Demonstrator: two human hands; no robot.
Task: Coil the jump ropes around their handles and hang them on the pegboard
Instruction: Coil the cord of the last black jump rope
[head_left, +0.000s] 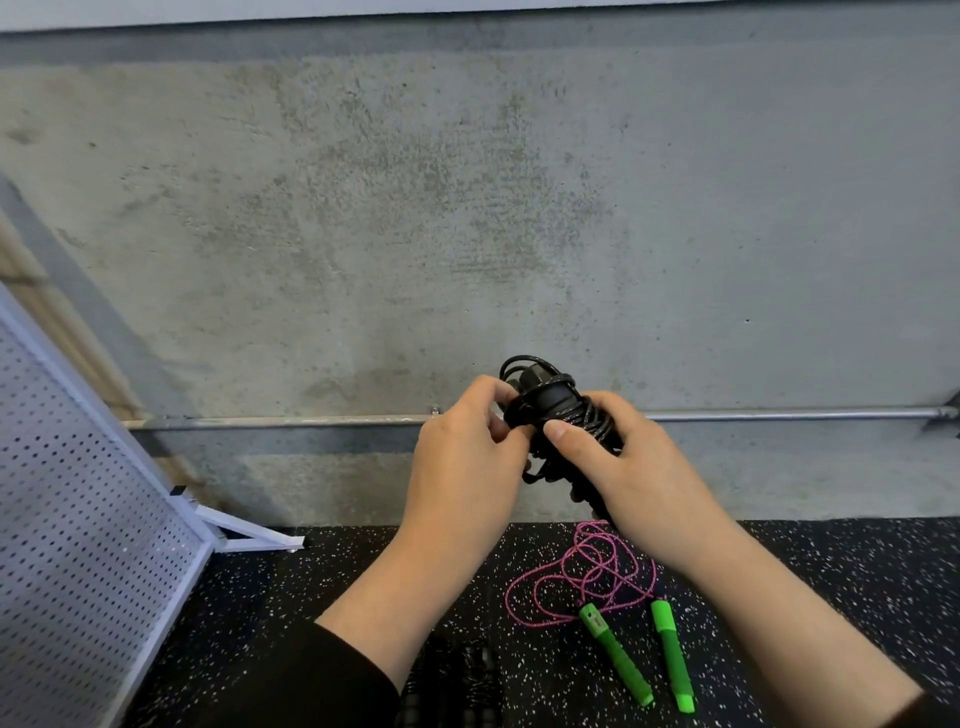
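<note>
My right hand (631, 470) is wrapped around the black jump rope (563, 415), thumb lying across the coils and the other fingers curled behind the bundle, so the handles and wound cord sit clamped in my grip. My left hand (467, 452) pinches the upper end of the same bundle, fingertips closed on a loop of cord near the top of the handles. I hold it in the air in front of the concrete wall (467, 208), level with a metal pipe (779, 414) running along it. Below, on the speckled black floor (831, 597), lies a pink jump rope (576, 577), loosely tangled, its two green handles (615, 657) side by side. At my left the white pegboard (78, 519) stands tilted on its frame.
</note>
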